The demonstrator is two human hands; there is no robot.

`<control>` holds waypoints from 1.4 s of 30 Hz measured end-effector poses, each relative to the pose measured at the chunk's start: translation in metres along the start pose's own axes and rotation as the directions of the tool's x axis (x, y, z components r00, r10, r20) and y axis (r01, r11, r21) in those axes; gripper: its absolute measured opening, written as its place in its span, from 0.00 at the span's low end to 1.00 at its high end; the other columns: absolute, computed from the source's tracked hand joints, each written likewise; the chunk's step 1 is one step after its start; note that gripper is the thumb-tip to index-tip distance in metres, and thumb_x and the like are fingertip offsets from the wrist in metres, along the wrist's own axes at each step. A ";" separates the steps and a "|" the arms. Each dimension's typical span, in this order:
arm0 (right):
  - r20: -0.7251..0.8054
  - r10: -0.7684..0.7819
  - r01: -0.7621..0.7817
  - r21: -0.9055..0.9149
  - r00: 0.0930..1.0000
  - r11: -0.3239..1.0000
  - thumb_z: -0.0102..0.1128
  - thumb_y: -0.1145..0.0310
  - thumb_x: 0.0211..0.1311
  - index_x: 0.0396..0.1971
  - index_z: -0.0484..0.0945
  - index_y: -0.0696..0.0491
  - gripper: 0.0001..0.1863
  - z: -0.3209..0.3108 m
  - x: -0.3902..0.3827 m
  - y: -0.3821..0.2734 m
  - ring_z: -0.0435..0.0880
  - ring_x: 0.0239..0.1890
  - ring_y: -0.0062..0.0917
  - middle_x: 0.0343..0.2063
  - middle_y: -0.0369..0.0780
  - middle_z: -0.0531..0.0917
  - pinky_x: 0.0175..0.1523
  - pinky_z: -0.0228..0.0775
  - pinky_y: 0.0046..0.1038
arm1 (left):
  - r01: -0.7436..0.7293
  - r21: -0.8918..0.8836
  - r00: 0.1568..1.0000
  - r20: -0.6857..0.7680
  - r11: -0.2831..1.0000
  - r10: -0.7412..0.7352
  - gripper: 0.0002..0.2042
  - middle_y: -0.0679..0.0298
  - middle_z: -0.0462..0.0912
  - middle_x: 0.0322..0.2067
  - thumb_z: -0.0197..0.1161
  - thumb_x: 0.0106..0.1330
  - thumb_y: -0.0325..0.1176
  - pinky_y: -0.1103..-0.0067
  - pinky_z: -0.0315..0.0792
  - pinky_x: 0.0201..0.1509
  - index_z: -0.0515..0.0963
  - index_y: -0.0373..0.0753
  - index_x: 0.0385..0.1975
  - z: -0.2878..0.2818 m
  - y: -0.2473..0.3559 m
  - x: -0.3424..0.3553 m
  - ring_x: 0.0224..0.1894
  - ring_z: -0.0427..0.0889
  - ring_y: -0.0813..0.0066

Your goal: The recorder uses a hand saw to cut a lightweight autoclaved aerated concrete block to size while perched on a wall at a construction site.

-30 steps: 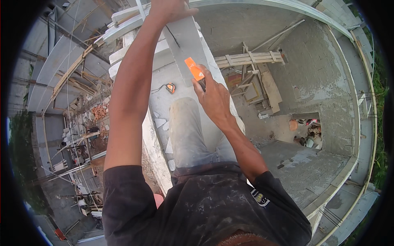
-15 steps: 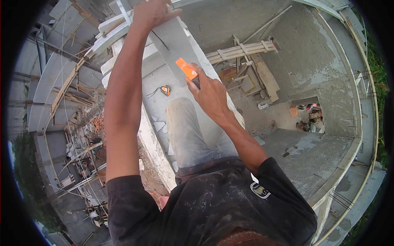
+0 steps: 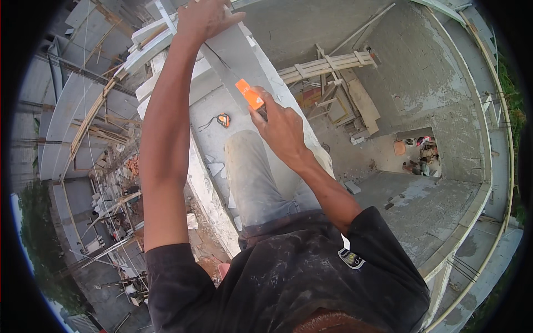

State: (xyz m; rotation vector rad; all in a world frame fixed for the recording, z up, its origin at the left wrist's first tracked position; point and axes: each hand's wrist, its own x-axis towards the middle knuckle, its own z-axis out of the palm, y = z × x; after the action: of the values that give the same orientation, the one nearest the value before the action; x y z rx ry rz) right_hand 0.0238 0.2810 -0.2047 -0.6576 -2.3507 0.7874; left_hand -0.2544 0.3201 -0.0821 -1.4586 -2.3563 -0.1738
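My right hand is closed round the orange handle of a handsaw. Its thin blade shows nearly edge-on as a dark line across a pale grey block. At the upper edge my left hand lies on the block, thumb stretched out to the right; its far fingertips are partly cut off. An orange and black tape measure with a dark strap rests on the wall top, left of my right hand and just beyond my knee.
I am on a narrow wall top with drops on both sides. White chips lie by my knee. Stacked pale slabs sit at the upper left. Lower right are wooden planks, a floor opening and grey rendered walls.
The saw handle and my right hand have shifted slightly left, and more of the blade line shows. My left hand stays on the block; the tape measure has not moved.
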 end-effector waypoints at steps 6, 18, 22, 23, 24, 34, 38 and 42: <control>0.092 0.083 -0.087 0.042 0.992 0.995 0.71 0.71 0.57 0.60 0.73 0.52 0.29 -0.053 -0.126 0.021 0.84 0.29 0.39 0.44 0.45 0.87 0.42 0.75 0.36 | 0.035 0.017 0.998 -0.045 0.999 -0.035 0.29 0.42 0.85 0.39 0.65 0.55 0.62 0.56 0.76 0.51 0.85 0.39 0.39 0.007 -0.023 -0.001 0.45 0.84 0.44; -0.022 -0.028 0.027 -0.043 0.999 0.999 0.70 0.67 0.60 0.61 0.72 0.49 0.29 -0.002 -0.009 0.008 0.79 0.18 0.41 0.19 0.44 0.82 0.29 0.72 0.36 | 0.063 0.014 0.996 0.058 0.998 -0.064 0.31 0.44 0.84 0.41 0.63 0.57 0.65 0.57 0.76 0.51 0.84 0.42 0.45 -0.001 0.002 -0.009 0.46 0.84 0.46; 0.110 0.134 -0.143 0.074 0.985 0.987 0.70 0.75 0.54 0.60 0.74 0.52 0.30 -0.081 -0.162 0.028 0.84 0.37 0.43 0.51 0.46 0.84 0.46 0.76 0.36 | 0.065 0.074 0.996 0.061 0.995 -0.070 0.31 0.44 0.86 0.36 0.63 0.56 0.64 0.57 0.78 0.46 0.84 0.40 0.44 -0.018 -0.014 0.006 0.39 0.85 0.46; 0.118 0.141 -0.150 0.073 0.983 0.986 0.70 0.75 0.54 0.60 0.74 0.52 0.30 -0.094 -0.169 0.030 0.84 0.37 0.43 0.51 0.46 0.84 0.46 0.76 0.36 | 0.066 0.071 0.995 0.070 0.995 -0.071 0.31 0.44 0.86 0.36 0.63 0.56 0.64 0.57 0.78 0.46 0.84 0.40 0.44 -0.021 -0.010 0.005 0.39 0.85 0.46; 0.092 0.092 -0.096 0.044 0.992 0.994 0.71 0.75 0.54 0.60 0.74 0.52 0.31 -0.100 -0.168 0.025 0.84 0.34 0.42 0.49 0.45 0.85 0.44 0.76 0.35 | 0.057 0.065 0.996 0.065 0.996 -0.061 0.31 0.45 0.86 0.35 0.64 0.56 0.64 0.57 0.79 0.45 0.84 0.40 0.44 -0.021 -0.013 0.005 0.38 0.86 0.46; 0.070 0.066 -0.066 -0.008 0.995 0.998 0.71 0.66 0.59 0.58 0.74 0.50 0.27 -0.011 -0.049 0.015 0.82 0.22 0.34 0.34 0.42 0.88 0.31 0.70 0.32 | -0.030 -0.006 0.999 -0.045 1.000 0.029 0.29 0.43 0.85 0.37 0.65 0.57 0.61 0.57 0.77 0.47 0.83 0.38 0.43 0.011 -0.018 -0.005 0.41 0.84 0.44; 0.137 0.118 -0.119 -0.001 0.984 0.993 0.69 0.76 0.55 0.58 0.74 0.56 0.28 -0.104 -0.188 0.028 0.87 0.40 0.42 0.51 0.47 0.84 0.46 0.76 0.38 | 0.029 -0.033 0.997 0.071 0.999 -0.026 0.28 0.44 0.85 0.36 0.65 0.58 0.59 0.58 0.77 0.48 0.83 0.38 0.43 -0.027 -0.010 0.008 0.42 0.84 0.46; 0.146 0.046 -0.047 -0.001 0.988 0.999 0.68 0.72 0.58 0.59 0.74 0.54 0.27 -0.062 -0.107 0.022 0.86 0.31 0.40 0.37 0.45 0.87 0.39 0.75 0.36 | -0.059 -0.007 0.998 0.008 0.998 0.059 0.29 0.43 0.85 0.36 0.66 0.57 0.60 0.58 0.77 0.49 0.83 0.38 0.44 0.003 -0.016 0.001 0.44 0.84 0.46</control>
State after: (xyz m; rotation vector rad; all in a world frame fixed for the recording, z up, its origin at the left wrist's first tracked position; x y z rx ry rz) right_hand 0.1465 0.2562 -0.2160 -0.6765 -2.4732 0.8861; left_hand -0.2697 0.3148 -0.0830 -1.5328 -2.3182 -0.1612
